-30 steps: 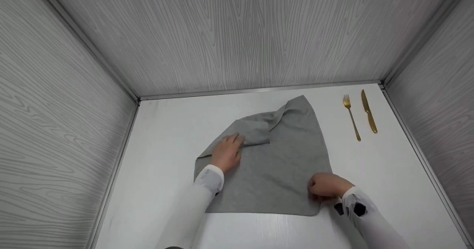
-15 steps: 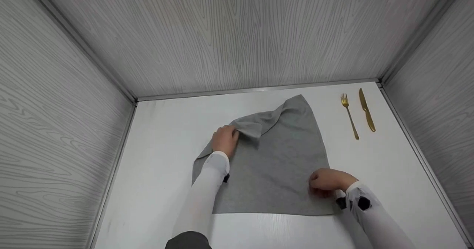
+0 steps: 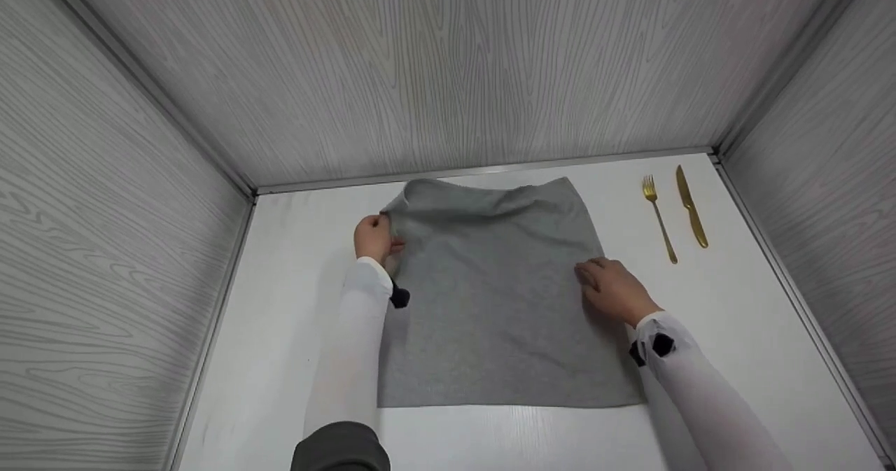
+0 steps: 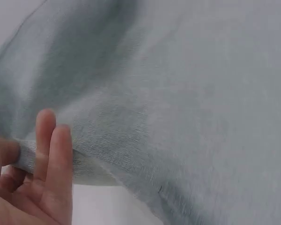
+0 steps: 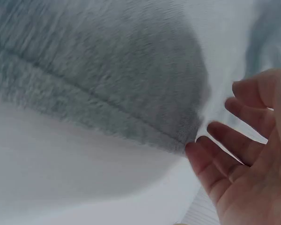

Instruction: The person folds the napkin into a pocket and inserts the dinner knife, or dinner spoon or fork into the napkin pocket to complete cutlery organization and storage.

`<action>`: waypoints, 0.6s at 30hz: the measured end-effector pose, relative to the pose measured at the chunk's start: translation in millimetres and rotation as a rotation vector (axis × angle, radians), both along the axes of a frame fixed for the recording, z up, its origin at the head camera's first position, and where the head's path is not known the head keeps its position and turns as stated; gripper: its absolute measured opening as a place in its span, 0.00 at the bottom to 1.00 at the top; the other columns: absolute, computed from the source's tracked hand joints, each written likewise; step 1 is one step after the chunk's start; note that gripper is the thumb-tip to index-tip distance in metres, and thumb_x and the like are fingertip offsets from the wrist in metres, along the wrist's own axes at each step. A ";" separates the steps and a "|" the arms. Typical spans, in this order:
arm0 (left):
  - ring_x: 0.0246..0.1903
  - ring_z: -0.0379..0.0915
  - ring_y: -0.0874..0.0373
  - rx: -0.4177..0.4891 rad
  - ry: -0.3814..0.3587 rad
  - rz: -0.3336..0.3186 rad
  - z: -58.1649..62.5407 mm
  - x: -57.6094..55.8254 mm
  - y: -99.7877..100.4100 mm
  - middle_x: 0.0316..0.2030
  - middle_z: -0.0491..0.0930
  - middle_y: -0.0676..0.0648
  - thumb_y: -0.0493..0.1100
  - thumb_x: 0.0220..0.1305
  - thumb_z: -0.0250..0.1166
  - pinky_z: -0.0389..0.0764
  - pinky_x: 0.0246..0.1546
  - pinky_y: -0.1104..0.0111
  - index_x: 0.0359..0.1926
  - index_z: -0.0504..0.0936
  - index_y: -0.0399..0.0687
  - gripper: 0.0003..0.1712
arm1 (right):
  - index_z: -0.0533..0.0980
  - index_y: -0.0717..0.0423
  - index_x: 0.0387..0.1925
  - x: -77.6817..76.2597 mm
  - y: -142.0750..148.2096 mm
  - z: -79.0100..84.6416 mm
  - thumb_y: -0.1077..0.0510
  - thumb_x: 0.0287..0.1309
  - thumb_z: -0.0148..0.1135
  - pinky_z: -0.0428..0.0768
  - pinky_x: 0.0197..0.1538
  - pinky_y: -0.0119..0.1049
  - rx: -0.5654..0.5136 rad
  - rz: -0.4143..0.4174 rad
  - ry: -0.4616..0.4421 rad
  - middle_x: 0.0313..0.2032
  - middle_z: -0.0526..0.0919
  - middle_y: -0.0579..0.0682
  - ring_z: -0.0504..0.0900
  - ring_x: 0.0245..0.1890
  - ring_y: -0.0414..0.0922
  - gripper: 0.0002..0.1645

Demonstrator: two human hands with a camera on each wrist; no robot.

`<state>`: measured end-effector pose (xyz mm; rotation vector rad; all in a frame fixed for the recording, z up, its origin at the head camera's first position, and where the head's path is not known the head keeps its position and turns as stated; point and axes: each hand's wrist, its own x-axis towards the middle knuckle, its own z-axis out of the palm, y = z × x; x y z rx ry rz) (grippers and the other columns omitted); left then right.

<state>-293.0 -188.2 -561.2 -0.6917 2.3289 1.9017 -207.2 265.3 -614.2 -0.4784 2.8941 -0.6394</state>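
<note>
A grey cloth (image 3: 490, 310) lies spread over the white table, its far edge raised and rippled, with a curl at the far left. At its upper left edge, my left hand (image 3: 374, 238) pinches the fabric between thumb and index finger. The left wrist view shows two fingers (image 4: 60, 159) of that hand extended in front of the cloth (image 4: 187, 108). My right hand (image 3: 617, 290) is at the cloth's right edge with fingers loosely bent. In the right wrist view its fingers are spread, fingertips (image 5: 193, 149) right at the hemmed edge, with no pinch showing.
A gold fork (image 3: 659, 219) and a gold knife (image 3: 691, 206) lie side by side at the back right of the table (image 3: 301, 240). Grey wood-grain panels (image 3: 462, 72) enclose the left, back and right sides.
My left hand has moved left and away from me, unfolding the cloth's folded-over far left part. My right hand has slid up along the right edge from near the front corner.
</note>
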 end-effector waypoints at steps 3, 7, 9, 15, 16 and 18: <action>0.41 0.87 0.47 0.204 -0.005 0.108 0.5 -1.9 -7.2 0.56 0.77 0.34 0.46 0.82 0.47 0.87 0.44 0.62 0.69 0.70 0.38 0.24 | 0.73 0.63 0.68 -2.8 -2.3 -5.6 0.57 0.70 0.59 0.69 0.66 0.62 0.124 0.045 0.017 0.64 0.73 0.66 0.70 0.65 0.66 0.28; 0.64 0.73 0.46 0.162 0.035 0.171 -6.1 -1.7 -11.4 0.70 0.66 0.38 0.44 0.82 0.47 0.76 0.62 0.61 0.77 0.61 0.42 0.28 | 0.73 0.61 0.69 -0.6 -0.9 -6.8 0.56 0.70 0.59 0.69 0.67 0.61 0.162 0.056 0.014 0.66 0.72 0.65 0.69 0.66 0.64 0.29; 0.71 0.63 0.47 -0.002 0.035 0.105 -13.6 0.2 -12.7 0.75 0.59 0.42 0.44 0.82 0.46 0.68 0.69 0.60 0.79 0.58 0.46 0.30 | 0.73 0.61 0.69 0.3 0.0 -5.6 0.56 0.70 0.60 0.69 0.67 0.61 0.153 0.052 0.011 0.66 0.72 0.64 0.69 0.66 0.63 0.28; 0.77 0.50 0.47 -0.660 0.081 -0.455 -54.0 15.7 -11.4 0.78 0.57 0.44 0.47 0.78 0.52 0.55 0.75 0.54 0.79 0.61 0.51 0.32 | 0.73 0.61 0.68 1.7 3.3 -3.2 0.55 0.71 0.60 0.70 0.66 0.62 0.157 0.039 0.001 0.66 0.72 0.65 0.69 0.66 0.64 0.28; 0.77 0.48 0.45 -0.750 0.094 -0.545 -61.4 19.7 -12.0 0.78 0.56 0.43 0.50 0.77 0.54 0.53 0.76 0.53 0.79 0.61 0.51 0.34 | 0.73 0.61 0.68 1.7 3.6 -2.7 0.55 0.71 0.59 0.69 0.65 0.63 0.162 0.036 -0.004 0.67 0.72 0.65 0.69 0.67 0.64 0.28; 0.78 0.44 0.42 -0.889 0.104 -0.685 -75.5 28.5 -13.8 0.79 0.52 0.40 0.56 0.75 0.56 0.50 0.76 0.52 0.80 0.58 0.50 0.39 | 0.72 0.61 0.69 1.4 5.6 -2.2 0.54 0.72 0.58 0.69 0.65 0.65 0.171 0.027 -0.012 0.68 0.70 0.66 0.67 0.68 0.65 0.29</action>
